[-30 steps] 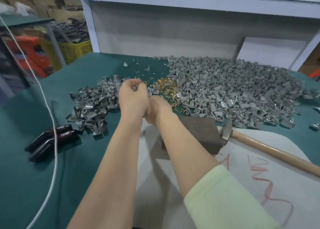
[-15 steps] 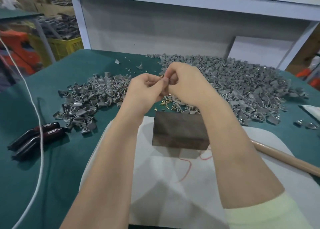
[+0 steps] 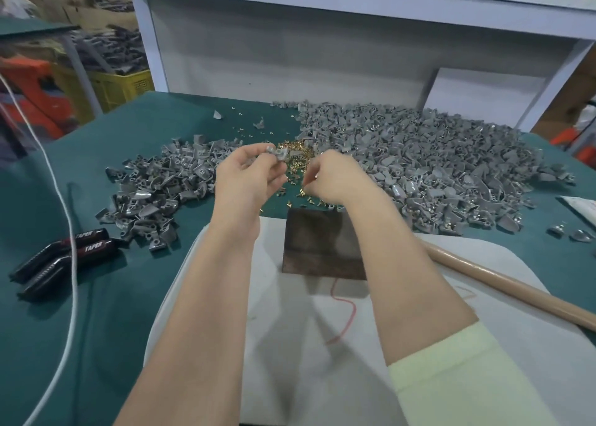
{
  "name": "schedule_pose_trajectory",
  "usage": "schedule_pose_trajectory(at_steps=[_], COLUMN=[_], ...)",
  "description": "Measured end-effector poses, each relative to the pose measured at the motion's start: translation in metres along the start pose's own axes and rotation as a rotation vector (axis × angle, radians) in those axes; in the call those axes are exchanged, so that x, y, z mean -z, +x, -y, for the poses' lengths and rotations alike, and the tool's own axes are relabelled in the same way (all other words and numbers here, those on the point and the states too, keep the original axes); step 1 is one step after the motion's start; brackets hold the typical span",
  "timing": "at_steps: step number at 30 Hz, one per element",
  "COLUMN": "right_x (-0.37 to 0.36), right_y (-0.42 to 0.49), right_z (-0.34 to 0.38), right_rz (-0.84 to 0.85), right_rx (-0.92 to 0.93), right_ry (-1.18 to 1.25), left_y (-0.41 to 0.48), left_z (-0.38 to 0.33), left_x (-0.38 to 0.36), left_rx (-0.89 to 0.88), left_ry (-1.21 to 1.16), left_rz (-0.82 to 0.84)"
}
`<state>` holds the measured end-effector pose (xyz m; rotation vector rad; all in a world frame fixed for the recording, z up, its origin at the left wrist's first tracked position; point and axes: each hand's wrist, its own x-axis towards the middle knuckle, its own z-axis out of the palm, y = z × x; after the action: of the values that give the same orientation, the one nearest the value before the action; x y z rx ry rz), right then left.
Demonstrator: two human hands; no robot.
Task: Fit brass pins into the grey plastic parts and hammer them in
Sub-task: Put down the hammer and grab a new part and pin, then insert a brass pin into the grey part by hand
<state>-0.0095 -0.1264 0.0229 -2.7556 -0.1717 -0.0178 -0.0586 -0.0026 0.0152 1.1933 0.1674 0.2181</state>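
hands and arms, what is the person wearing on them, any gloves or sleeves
No gloves: the left hand and right hand are bare, with no rings or watch visible. The right arm has a pale yellow-green sleeve near the elbow. The left arm shows no sleeve in frame.

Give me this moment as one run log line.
left hand: holds grey part | right hand: above brass pins, grip unclear | hammer handle: lying on white pad

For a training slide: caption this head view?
Left hand holds a grey part above brass pins; right hand curls over them, block and wooden handle nearby.
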Motion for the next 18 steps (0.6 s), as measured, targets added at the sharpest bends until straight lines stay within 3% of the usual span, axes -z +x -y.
schedule_pose_trajectory(at_steps=[3,7,15,18], right_x=[-0.016,-0.029,-0.033,-0.021], right_y=[0.019,0.027,0.025,0.022], right_z=[0.004,0.007,0.008,0.001], right_rz=[0.129,0.146,0.116,0.043], right_rx=[-0.083,-0.137,-0.155,-0.159], right_ry=[-0.141,-0.234,-0.198,-0.059], left_y=[-0.001,-0.001,-0.005,-0.007], left_z=[0.002,0.003,0.005,0.005], left_x=[0.002,0.0,-0.006,-0.008], left_rx=[0.011,0.008,0.008,-0.047], left_ry=[-0.054,-0.043,0.016,0.135], left_rz=[-0.008,-0.01,0.017,0.07])
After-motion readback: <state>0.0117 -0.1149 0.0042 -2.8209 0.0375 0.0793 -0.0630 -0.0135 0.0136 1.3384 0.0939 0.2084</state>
